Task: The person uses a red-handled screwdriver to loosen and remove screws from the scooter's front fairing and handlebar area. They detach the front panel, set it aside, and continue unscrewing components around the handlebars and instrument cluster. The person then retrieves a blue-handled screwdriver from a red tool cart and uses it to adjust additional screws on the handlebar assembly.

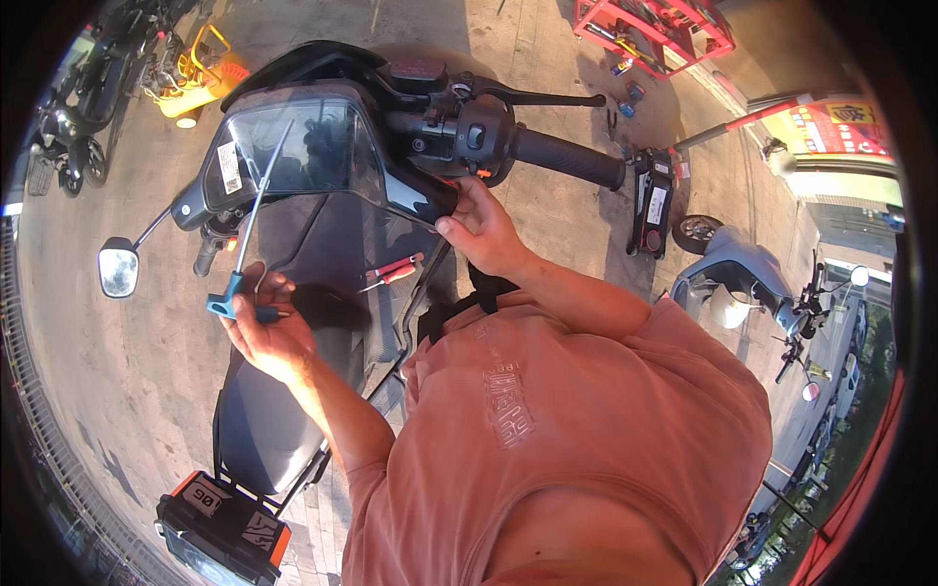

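Note:
My left hand (269,332) is closed around the blue handle of a T-handle wrench (256,217). Its long thin shaft slants up across the display of a scooter's dashboard (303,146). With thumb and fingers, my right hand (481,230) grips the lower right corner of the glossy black dashboard cover (422,200), below the right handlebar grip (567,156). The fingertips are partly hidden behind that corner. Two red-handled hand tools (393,271) rest on the scooter between my arms; their exact kind is unclear.
The scooter's long dark seat (269,420) runs toward a black and orange rear box (223,527). A mirror (119,269) sticks out at left. Around stand a yellow compressor (200,93), a red tool cart (660,34), a black floor jack (650,200) and a grey-blue scooter (743,264).

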A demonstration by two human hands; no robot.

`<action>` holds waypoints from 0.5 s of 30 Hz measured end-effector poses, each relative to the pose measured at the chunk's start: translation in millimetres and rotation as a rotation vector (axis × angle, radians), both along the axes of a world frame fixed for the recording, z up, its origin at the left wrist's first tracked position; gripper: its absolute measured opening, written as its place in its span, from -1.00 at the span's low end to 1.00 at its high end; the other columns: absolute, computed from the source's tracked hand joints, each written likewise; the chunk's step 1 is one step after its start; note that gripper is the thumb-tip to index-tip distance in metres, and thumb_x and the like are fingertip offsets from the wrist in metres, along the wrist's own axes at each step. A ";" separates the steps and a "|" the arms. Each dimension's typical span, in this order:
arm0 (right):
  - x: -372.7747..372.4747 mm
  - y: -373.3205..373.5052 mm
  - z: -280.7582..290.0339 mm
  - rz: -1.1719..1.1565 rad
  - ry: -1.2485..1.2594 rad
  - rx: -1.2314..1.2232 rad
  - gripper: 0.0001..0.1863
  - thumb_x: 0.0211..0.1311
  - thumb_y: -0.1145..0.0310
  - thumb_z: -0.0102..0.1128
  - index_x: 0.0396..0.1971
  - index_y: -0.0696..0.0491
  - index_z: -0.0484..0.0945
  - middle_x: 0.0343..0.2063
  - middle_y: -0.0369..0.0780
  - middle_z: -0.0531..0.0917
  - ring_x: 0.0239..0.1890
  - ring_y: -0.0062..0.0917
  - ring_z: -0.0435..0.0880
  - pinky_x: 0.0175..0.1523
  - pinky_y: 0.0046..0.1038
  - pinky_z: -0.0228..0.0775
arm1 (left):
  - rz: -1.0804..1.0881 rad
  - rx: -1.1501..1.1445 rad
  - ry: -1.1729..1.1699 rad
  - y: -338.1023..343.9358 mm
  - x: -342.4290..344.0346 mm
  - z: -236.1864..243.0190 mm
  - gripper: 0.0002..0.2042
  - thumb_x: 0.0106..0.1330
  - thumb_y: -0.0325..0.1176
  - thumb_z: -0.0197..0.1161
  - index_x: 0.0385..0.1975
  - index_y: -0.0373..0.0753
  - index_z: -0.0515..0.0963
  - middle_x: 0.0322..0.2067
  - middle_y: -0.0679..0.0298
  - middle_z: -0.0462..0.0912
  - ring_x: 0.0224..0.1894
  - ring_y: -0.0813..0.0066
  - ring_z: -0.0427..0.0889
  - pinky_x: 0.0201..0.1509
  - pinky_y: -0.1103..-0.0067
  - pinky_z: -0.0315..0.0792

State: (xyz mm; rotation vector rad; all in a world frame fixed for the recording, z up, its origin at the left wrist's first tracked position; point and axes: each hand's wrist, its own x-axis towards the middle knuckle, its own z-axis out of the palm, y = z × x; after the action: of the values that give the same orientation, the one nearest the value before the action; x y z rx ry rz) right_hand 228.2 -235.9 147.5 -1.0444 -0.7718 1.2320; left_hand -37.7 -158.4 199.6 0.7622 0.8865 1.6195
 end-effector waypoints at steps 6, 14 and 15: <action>3.5 -1.1 -1.0 0.036 -0.063 -0.004 -0.39 0.34 0.49 0.16 0.31 0.20 0.12 0.13 -0.13 0.47 0.16 -0.47 0.50 0.19 -0.37 0.42 | -0.195 0.022 0.133 -89.6 71.4 2.8 -0.69 0.45 -0.26 0.16 0.02 -0.33 0.36 -0.27 0.04 0.63 -0.53 0.58 0.47 -0.48 0.67 0.33; 3.3 0.8 0.6 0.013 0.001 0.015 -0.42 0.30 0.45 0.24 0.24 0.21 0.21 0.08 -0.16 0.53 0.13 -0.54 0.53 0.23 -0.42 0.37 | -0.151 -0.043 0.082 -98.4 93.4 2.6 -0.71 0.45 -0.29 0.16 0.03 -0.28 0.35 -0.35 0.14 0.63 -0.53 0.60 0.41 -0.47 0.67 0.26; 3.8 0.9 0.7 0.019 0.005 0.008 -0.43 0.30 0.45 0.25 0.24 0.20 0.21 0.08 -0.16 0.52 0.13 -0.54 0.52 0.23 -0.42 0.37 | -0.159 -0.034 0.076 -100.3 94.2 2.8 -0.71 0.45 -0.29 0.16 0.04 -0.28 0.35 -0.35 0.15 0.62 -0.53 0.60 0.40 -0.46 0.67 0.26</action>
State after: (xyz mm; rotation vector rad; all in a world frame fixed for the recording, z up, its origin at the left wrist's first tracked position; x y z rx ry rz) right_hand 232.0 -234.9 148.2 -1.0294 -0.7837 1.2464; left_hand 56.5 -258.7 202.4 0.8533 0.8826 1.4401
